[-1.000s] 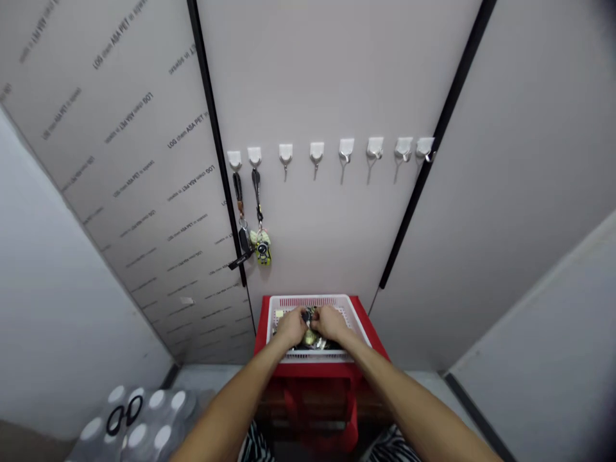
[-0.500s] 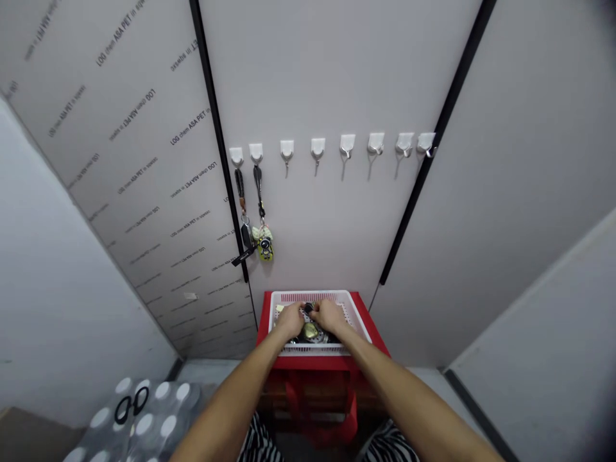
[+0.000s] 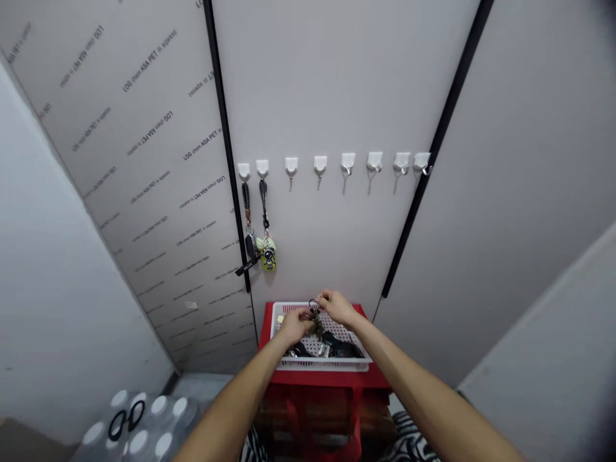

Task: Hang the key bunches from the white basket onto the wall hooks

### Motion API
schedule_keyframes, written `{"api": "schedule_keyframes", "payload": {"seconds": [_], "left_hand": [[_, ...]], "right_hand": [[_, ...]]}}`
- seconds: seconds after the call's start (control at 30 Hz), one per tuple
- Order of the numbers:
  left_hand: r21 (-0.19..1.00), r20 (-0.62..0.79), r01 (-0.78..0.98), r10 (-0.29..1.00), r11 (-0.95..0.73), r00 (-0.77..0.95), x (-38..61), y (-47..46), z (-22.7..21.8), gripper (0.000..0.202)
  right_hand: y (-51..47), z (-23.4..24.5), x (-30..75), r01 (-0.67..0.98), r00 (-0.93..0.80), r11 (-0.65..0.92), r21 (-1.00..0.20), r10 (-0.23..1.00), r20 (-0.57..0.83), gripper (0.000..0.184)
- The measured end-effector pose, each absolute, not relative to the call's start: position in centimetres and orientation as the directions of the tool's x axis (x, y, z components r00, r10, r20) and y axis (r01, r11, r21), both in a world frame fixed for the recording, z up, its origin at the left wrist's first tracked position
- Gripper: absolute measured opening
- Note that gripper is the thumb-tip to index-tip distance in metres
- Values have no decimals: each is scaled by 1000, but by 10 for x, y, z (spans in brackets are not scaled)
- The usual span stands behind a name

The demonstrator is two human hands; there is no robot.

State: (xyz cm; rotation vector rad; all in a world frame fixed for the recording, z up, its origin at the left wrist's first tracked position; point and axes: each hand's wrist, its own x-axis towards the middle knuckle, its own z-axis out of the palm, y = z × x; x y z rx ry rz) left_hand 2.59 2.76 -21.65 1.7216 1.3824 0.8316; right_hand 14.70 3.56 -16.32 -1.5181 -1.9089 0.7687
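1. I'm seeing the dark keychain (image 3: 316, 326) hanging between the two hands, above the white basket (image 3: 322, 365); its small parts are showing too blurred for me to tell apart.
2. The right hand (image 3: 335, 307) is pinching the keychain's dark loop (image 3: 312, 303), thumb and fingertips nearly closed.
3. The left hand (image 3: 295, 326) is half curling, its fingers lying beside the keychain's lower part; whether they're gripping it, I can't tell.
4. Just below, I'm picking out black items (image 3: 342, 348) lying in the basket's near half.
5. The basket is sitting on a red surface (image 3: 332, 379), with a red strap (image 3: 356, 427) drooping in front.
6. Beyond, eight white hooks (image 3: 320, 163) are lining the wall; the two leftmost are holding a black-strapped fob (image 3: 251, 246) and a green figure charm (image 3: 268, 258).
7. Capped bottles (image 3: 138, 443) are standing at lower left.
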Motion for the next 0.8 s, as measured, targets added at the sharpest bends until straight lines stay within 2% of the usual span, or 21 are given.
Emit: {"api": "schedule_keyframes", "payload": {"seconds": [0.17,0.27,0.43,0.6,0.8], "left_hand": [[899,163,390,979,-199,124,20,35,-185,27],[905,253,313,956,-288,151,16,39,-158,24],[845,333,411,938,-341,94,6,45,-111,21],[801,444,428,895,-418,41,-9,55,-55,20],[759,550,475,829,-446,-100,-24,70,11,20]], "right_hand": [[37,-137,145,405,-214,154,-901,974,70,15],[38,-117,141,314,-224,167,-935,970,97,13],[44,-83,131,170,-204,185,-968,968,149,7],[59,-39,115,93,-115,299,-950,951,288,4],[78,18,89,153,-29,535,-831,843,538,7]]}}
